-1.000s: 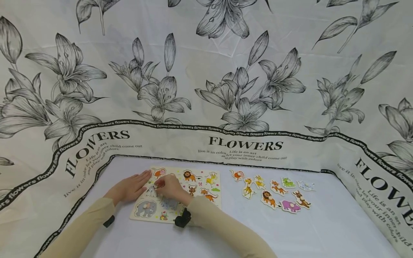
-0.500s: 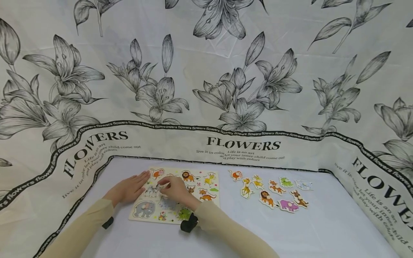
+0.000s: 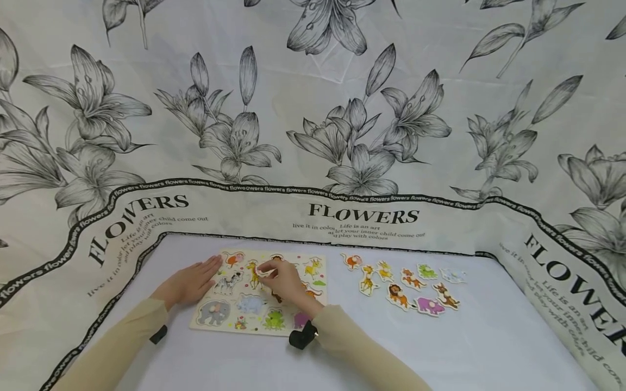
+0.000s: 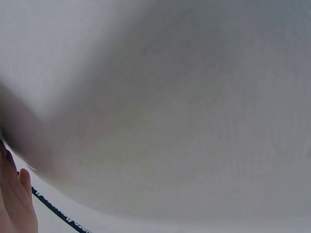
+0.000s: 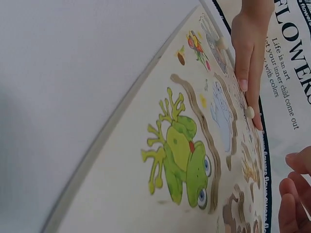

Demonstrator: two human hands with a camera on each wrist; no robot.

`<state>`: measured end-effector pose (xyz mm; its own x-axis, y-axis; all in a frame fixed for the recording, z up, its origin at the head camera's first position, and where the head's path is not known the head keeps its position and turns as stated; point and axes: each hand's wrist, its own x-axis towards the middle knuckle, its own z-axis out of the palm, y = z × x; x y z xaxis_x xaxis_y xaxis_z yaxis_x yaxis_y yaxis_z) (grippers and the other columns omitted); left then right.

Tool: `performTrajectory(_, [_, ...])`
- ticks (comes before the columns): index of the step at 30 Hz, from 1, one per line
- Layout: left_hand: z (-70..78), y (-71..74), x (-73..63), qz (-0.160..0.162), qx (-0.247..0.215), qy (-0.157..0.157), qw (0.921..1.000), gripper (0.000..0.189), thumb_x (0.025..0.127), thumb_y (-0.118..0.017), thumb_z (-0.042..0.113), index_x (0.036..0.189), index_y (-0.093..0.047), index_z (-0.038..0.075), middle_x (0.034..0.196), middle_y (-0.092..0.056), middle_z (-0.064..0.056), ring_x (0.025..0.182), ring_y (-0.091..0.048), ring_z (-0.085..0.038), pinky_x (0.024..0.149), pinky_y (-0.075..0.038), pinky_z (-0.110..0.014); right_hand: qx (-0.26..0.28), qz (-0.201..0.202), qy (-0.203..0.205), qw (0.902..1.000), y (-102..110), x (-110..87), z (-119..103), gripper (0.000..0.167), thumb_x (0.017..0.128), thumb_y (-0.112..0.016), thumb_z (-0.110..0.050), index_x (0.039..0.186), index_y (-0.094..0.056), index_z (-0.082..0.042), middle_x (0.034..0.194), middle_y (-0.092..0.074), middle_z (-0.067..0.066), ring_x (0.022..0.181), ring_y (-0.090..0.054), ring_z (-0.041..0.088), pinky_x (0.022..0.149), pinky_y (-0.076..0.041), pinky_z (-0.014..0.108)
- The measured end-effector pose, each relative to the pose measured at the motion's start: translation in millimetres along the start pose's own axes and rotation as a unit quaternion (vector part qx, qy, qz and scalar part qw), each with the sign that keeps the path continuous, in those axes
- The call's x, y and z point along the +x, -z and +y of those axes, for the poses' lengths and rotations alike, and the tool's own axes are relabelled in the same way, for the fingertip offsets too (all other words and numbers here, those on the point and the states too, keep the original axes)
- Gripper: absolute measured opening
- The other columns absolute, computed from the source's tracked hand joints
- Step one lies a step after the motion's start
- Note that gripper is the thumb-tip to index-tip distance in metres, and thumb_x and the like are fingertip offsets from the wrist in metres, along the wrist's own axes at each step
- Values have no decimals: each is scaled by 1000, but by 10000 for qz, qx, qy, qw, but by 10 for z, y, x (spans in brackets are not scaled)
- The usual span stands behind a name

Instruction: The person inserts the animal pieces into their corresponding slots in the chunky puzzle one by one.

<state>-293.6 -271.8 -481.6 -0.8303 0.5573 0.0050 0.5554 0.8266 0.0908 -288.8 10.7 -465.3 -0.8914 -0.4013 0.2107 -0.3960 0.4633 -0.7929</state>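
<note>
A cream wooden puzzle board (image 5: 121, 160) with printed animals lies at the left of the table. My left hand (image 3: 193, 282) rests with straight fingers on its left edge. A zebra piece (image 3: 227, 283) lies on the board, its knob (image 5: 249, 112) standing up in the right wrist view. An elephant piece (image 3: 213, 313) sits at the near left corner. Above the printed giraffe (image 3: 253, 275) hovers my right hand (image 3: 286, 283), thumb and forefinger apart, nothing visible between them. The left wrist view is mostly filled by blurred pale cloth.
Loose animal pieces lie to the right of the board: a monkey (image 3: 351, 261), a giraffe (image 3: 368, 281), a lion (image 3: 397, 296), a purple hippo (image 3: 430, 306), a kangaroo (image 3: 448, 296), a frog (image 3: 427, 271) and others. A flower-printed cloth (image 3: 362, 163) stands behind the white table (image 3: 440, 353).
My right hand has let go of the zebra piece and moved right, above the printed giraffe. The zebra piece now shows uncovered. My left hand stays on the board's edge.
</note>
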Motion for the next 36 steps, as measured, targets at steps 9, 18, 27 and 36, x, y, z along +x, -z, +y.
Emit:
performTrajectory(9, [59,58,5,-263,98,240,9993,56,102,-39,26,147,-29,-5,156,-26,-22,143,-27,-40,117,-28,-53,-220,319,-36,9992,293,-125,75,23,87,-68,-6,109,-70,-4,106,-72,13,80,-66,21,59,-51,17])
performTrajectory(18, [80,63,9,-270,38,251,9993,56,102,-39,27,148,-29,-4,156,-25,-22,143,-27,-40,116,-29,-53,-379,503,-19,9980,540,-262,174,23,87,-68,-6,109,-69,-2,105,-71,14,80,-66,22,61,-51,18])
performTrajectory(27, [46,17,1,-170,58,215,9996,56,102,-39,29,148,-29,-3,156,-26,-21,143,-28,-40,116,-30,-52,-540,708,-79,9960,702,-323,298,23,85,-70,-8,108,-70,-3,101,-72,15,80,-67,23,61,-51,20])
performTrajectory(36, [2,-47,11,19,135,72,9999,56,102,-39,28,146,-32,-5,154,-30,-23,140,-31,-42,114,-32,-54,-696,1057,-322,9914,886,-395,442,21,82,-73,-5,103,-72,-5,98,-73,12,74,-65,19,60,-50,20])
